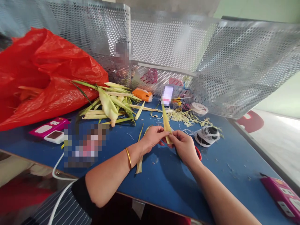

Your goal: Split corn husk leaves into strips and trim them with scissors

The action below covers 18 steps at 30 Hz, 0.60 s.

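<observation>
My left hand [153, 136] and my right hand [184, 145] meet over the blue table [164, 181]. Both pinch the lower end of one pale yellow-green leaf strip [166, 122], which stands up and away from me between the fingertips. A gold bangle [128, 157] sits on my left wrist. Red scissor handles [198, 153] peek out from under my right hand. Another loose leaf strip [140, 162] lies on the table below my left wrist.
A heap of green leaves [110, 101] lies beside a red plastic bag [44, 75] at the left. Leaf trimmings [185, 117], a roll of white thread [207, 135], an orange tool [142, 94] and pink boxes [50, 128] [282, 195] lie around. Perforated metal screens [187, 47] enclose the back.
</observation>
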Each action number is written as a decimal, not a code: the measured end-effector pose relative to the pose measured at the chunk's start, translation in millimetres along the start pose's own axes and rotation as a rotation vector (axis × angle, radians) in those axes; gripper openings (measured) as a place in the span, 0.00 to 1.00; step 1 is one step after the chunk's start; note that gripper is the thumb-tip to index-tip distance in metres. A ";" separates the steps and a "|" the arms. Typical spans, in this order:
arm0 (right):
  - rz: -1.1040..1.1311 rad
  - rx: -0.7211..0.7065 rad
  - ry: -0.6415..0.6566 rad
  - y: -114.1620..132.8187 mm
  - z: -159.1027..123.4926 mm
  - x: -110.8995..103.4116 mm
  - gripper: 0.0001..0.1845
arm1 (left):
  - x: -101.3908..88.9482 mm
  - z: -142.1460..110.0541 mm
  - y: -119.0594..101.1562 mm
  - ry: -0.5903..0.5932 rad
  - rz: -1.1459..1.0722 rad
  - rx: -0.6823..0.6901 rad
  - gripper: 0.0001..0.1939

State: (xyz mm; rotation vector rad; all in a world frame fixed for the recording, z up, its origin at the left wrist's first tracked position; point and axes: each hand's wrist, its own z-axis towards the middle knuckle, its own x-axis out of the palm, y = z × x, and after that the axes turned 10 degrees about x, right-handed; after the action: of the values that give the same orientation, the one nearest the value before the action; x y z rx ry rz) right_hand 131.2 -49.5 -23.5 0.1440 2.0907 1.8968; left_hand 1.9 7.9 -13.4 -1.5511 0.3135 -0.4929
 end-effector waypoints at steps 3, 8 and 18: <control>0.056 0.014 0.031 -1.6 3.0 -1.5 0.14 | -0.8 0.9 -3.0 -0.026 0.063 0.078 0.06; 0.027 0.022 0.043 -2.9 5.6 -3.8 0.14 | -1.6 0.3 -3.3 -0.093 0.101 0.078 0.07; 0.174 0.109 0.088 -5.6 6.9 -3.8 0.15 | -2.2 1.5 2.5 -0.031 0.170 0.122 0.15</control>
State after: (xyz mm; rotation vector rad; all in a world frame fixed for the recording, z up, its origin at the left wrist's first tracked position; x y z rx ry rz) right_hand 137.6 -44.6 -28.8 0.2807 2.3094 1.9169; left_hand 1.0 10.2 -16.2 -1.3989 0.3812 -0.3485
